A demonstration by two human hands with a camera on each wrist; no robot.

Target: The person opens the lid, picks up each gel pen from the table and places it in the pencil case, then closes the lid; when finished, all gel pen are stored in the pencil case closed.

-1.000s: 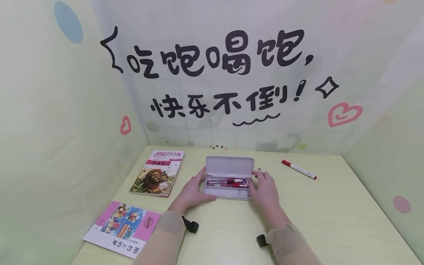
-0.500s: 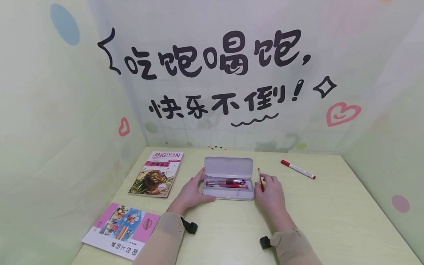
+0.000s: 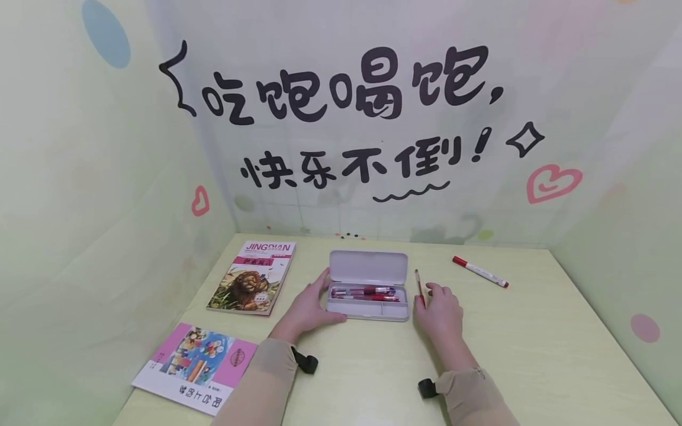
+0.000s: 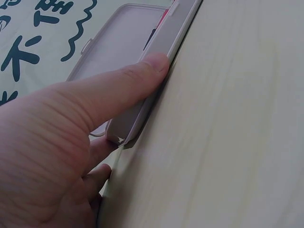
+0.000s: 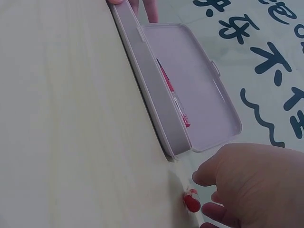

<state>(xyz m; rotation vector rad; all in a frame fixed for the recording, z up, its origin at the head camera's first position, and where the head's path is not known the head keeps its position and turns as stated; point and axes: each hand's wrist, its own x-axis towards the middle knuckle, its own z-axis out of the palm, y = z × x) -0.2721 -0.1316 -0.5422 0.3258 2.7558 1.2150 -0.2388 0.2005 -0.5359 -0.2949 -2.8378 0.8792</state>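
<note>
An opened light-grey pencil case (image 3: pixel 354 309) sits on the table in the head view, its lid (image 3: pixel 369 267) raised at the back. Several red and clear pens (image 3: pixel 367 291) lie in its rear compartment. My left hand (image 3: pixel 306 313) grips the case's left end, with the thumb (image 4: pixel 137 76) along the front wall in the left wrist view. Just right of the case, a slim red pen (image 3: pixel 420 287) lies on the table. Beside it is my right hand (image 3: pixel 441 319), fingers loosely bent. In the right wrist view, the pen's red end (image 5: pixel 192 200) shows close to the thumb; contact is unclear.
A red-and-white marker (image 3: pixel 481 272) lies at the back right of the table. On the left are a book with a lion cover (image 3: pixel 251 279) and a pink-and-white book (image 3: pixel 199 367). Printed fabric walls (image 3: pixel 341 219) border the table.
My right hand has left the case's right end and shifted rightward, uncovering the slim red pen on the table. My left hand has stayed on the case.
</note>
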